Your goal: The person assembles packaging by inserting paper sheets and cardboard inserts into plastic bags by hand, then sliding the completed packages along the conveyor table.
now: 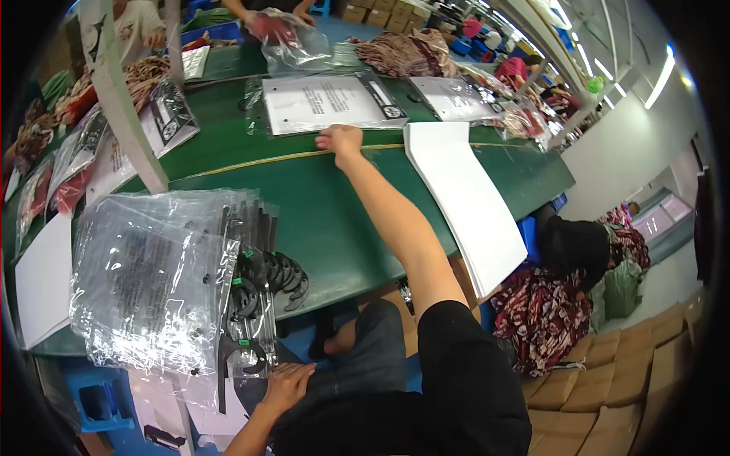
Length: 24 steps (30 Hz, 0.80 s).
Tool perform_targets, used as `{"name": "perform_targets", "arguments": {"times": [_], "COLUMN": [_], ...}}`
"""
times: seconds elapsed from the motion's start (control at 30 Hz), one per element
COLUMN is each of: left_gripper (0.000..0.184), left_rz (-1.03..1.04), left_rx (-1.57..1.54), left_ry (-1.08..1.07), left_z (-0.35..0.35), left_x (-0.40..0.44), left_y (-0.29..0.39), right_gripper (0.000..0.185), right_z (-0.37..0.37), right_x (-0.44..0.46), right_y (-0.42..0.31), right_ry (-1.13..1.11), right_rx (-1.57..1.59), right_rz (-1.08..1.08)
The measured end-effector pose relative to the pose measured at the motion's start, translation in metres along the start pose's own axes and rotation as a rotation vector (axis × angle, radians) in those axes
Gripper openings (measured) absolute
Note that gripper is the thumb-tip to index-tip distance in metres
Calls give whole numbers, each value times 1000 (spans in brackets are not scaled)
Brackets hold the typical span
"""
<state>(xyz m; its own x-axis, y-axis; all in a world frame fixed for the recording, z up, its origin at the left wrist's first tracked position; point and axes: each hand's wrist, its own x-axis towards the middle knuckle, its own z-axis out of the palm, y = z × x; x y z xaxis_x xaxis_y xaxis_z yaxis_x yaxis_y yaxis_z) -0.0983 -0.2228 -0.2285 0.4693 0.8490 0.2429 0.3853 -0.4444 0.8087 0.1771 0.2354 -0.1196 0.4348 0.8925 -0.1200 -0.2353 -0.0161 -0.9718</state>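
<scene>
My right hand (342,140) is stretched out over the green table, its fingers loosely bent with nothing seen in them. It is at the front edge of a clear plastic bag with a white printed sheet (319,106) inside; whether they touch is unclear. My left hand (289,386) lies on my thigh, fingers extended and holding nothing. Just above it, a pile of clear plastic bags (148,266) with black hanger hooks (285,273) reaches over the table's near edge. To the right of my forearm is a stack of white paper (468,197).
A white post (125,99) rises from the table (342,220) at left. More filled bags (456,99) and folded patterned cloth (407,53) lie along the far side. A co-worker's hands (277,23) handle a bag opposite. Cartons (616,365) and a cloth heap (544,315) are at right.
</scene>
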Motion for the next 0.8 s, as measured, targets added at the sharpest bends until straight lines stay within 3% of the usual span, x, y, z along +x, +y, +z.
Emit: {"name": "perform_targets", "arguments": {"times": [0.13,0.23,0.4,0.47,0.67,0.8], "left_gripper": [10,11,13,14,27,40], "left_rz": [33,46,-31,-157,-471,-700], "left_rx": [16,21,39,63,60,-45], "left_ry": [-13,-31,-50,13,-269,-311], "left_z": [1,4,5,7,23,37], "left_x": [-7,-17,-24,-42,-53,-58], "left_y": [2,0,-27,-43,-77,-87], "right_gripper": [11,14,17,17,22,32], "right_z": [-21,-32,-21,5,130,232], "right_x": [-77,-120,-143,-135,-64,-11], "right_y": [-2,8,3,0,-9,16], "right_ry": [-326,-448,-464,-428,-569,-587], "right_rx": [-136,-236,-389,-406,-457,-516], "right_rz": [-152,-118,-191,-251,-170,-87]}}
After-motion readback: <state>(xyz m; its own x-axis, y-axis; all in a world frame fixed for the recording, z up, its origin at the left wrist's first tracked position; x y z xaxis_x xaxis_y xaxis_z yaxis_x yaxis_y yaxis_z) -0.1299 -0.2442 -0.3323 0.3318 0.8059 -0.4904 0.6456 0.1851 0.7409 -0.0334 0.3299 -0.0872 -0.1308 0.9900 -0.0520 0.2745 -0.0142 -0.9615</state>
